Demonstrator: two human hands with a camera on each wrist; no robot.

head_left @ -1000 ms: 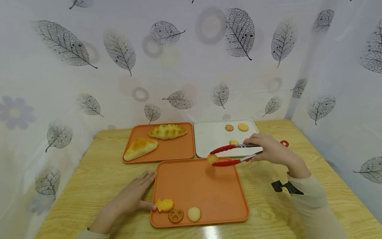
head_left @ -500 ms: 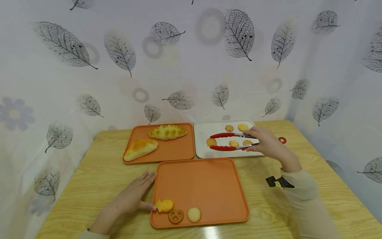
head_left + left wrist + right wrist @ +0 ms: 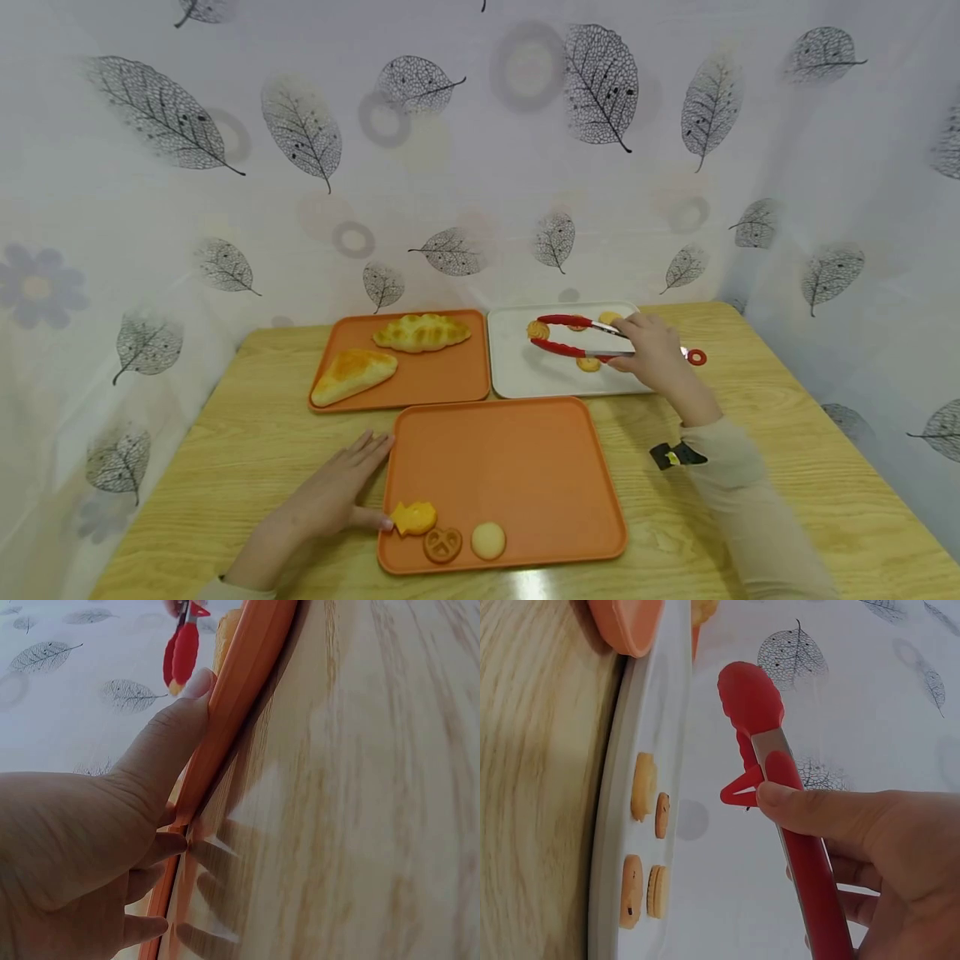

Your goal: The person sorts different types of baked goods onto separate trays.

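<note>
My right hand (image 3: 660, 358) grips red-and-metal food tongs (image 3: 562, 348), held over the white tray (image 3: 513, 375) at the back. Between the tong tips is a swirled cookie (image 3: 537, 331), raised above the tray surface. In the right wrist view, the thumb presses along one arm of the tongs (image 3: 802, 847); the swirled cookie cannot be seen there. My left hand (image 3: 322, 493) lies at the left side of the front orange tray (image 3: 517, 467), fingers extended and touching its rim. Near the left thumb are a fish-shaped cookie (image 3: 416, 517), a pretzel cookie (image 3: 442, 545) and a plain round cookie (image 3: 488, 541).
A second orange tray (image 3: 442, 385) stands at the back left, bearing a ridged bread loaf (image 3: 422, 332) and a triangular pastry (image 3: 354, 375). Several cookies lie on the white tray, among them a sandwich cookie (image 3: 658, 892). A leaf-patterned cloth (image 3: 465, 167) hangs behind the wooden table (image 3: 247, 400).
My right hand has carried the tongs and swirled cookie from above the front orange tray back to over the white tray, farther away. My left hand has stayed in place.
</note>
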